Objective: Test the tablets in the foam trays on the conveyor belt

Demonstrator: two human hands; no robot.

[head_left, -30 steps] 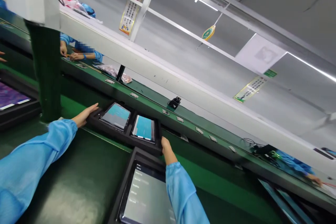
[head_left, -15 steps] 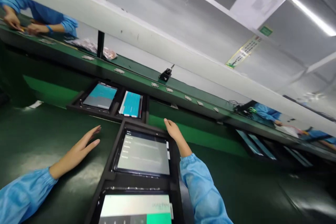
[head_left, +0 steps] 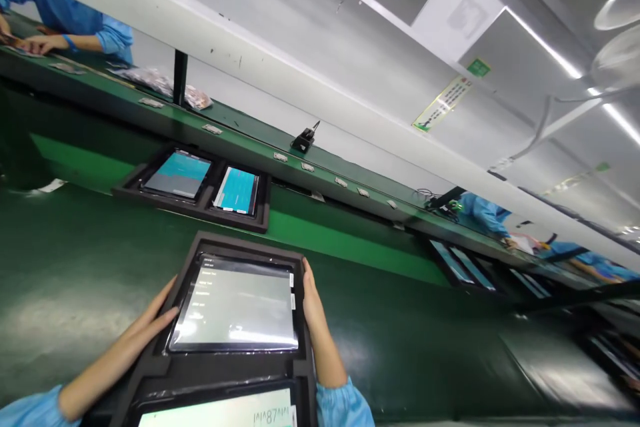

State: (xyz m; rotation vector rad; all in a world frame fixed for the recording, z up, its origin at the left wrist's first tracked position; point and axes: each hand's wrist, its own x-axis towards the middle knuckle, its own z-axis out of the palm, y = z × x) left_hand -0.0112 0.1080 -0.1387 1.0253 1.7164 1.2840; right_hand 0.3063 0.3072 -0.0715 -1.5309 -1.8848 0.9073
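A black foam tray (head_left: 230, 365) with two tablets in its recesses lies before me, tilted in view. The upper tablet (head_left: 240, 307) shows a grey menu screen. Below it, the lower tablet (head_left: 225, 410) has a pale lit screen, cut off by the frame's bottom edge. My left hand (head_left: 155, 323) presses against the tray's left side, its fingertips partly hidden by the rim. On the opposite side, my right hand (head_left: 311, 297) is wrapped along the right edge. The tray is gripped between both hands.
Another black tray (head_left: 193, 212) with two lit tablets sits farther back on the green table (head_left: 400, 347). Beyond it runs a green ledge (head_left: 320, 173) bearing small pale parts and a black device (head_left: 304, 140). Co-workers in blue sleeves (head_left: 85, 20) work across the ledge.
My left hand has moved right onto the tray's side, and my right hand has come down along its right edge. The near tray now sits apart from the far one.
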